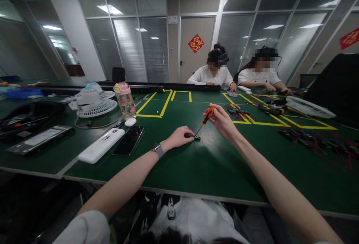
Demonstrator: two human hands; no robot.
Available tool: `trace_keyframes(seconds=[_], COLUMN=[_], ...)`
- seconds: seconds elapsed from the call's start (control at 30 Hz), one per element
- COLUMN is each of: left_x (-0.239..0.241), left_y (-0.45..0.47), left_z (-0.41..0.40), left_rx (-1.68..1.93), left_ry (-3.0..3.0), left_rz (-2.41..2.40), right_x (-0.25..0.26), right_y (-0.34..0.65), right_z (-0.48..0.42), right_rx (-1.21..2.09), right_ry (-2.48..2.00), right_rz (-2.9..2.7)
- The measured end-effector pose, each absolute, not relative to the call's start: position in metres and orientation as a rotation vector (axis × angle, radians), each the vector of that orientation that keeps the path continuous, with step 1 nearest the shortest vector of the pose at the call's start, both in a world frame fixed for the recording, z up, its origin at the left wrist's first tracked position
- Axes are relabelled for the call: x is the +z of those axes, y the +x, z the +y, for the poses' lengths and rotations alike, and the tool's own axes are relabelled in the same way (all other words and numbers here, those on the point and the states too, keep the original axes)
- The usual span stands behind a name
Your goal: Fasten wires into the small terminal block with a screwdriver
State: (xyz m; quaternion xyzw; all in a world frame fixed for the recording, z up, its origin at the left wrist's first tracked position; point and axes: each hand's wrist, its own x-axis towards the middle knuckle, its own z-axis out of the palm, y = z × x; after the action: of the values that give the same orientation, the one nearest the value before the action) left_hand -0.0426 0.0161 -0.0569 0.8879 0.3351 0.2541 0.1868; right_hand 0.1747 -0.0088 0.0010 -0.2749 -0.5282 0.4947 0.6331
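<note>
My right hand (221,122) is closed round the orange and black handle of a screwdriver (208,116). Its shaft slants down and left, with the tip at or very near a small green circuit board (197,138). My left hand (181,138) pinches that board at its left end and keeps it on the green table (179,169). Whether the tip touches a screw is too small to tell. A watch sits on my left wrist.
Left of my hands lie a black phone (129,140), a white power bank (101,145), a bottle (125,101) and a white fan (95,102). Bundles of wired boards (319,143) lie to the right. Two people (213,73) sit across the table. Yellow tape (150,116) marks its surface.
</note>
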Motion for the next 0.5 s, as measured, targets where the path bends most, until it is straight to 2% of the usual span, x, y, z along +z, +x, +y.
trace_keyframes(seconds=[0.17, 0.37, 0.5], left_x=[-0.057, -0.056, -0.0543], left_y=[-0.0421, -0.0429, -0.0427], left_z=[0.0162, 0.0154, 0.0143], left_rx=[0.721, 0.698, 0.694], left_ry=[2.491, 2.475, 2.478], left_rz=[0.942, 0.959, 0.962], right_x=[0.0004, -0.0019, -0.0048], right_y=[0.1733, 0.1728, 0.1737], right_z=[-0.0092, -0.0069, -0.0047], right_rx=[1.136, 0.984, 1.05], right_ry=[-0.621, -0.693, -0.675], right_rz=[-1.176, -1.144, -1.111])
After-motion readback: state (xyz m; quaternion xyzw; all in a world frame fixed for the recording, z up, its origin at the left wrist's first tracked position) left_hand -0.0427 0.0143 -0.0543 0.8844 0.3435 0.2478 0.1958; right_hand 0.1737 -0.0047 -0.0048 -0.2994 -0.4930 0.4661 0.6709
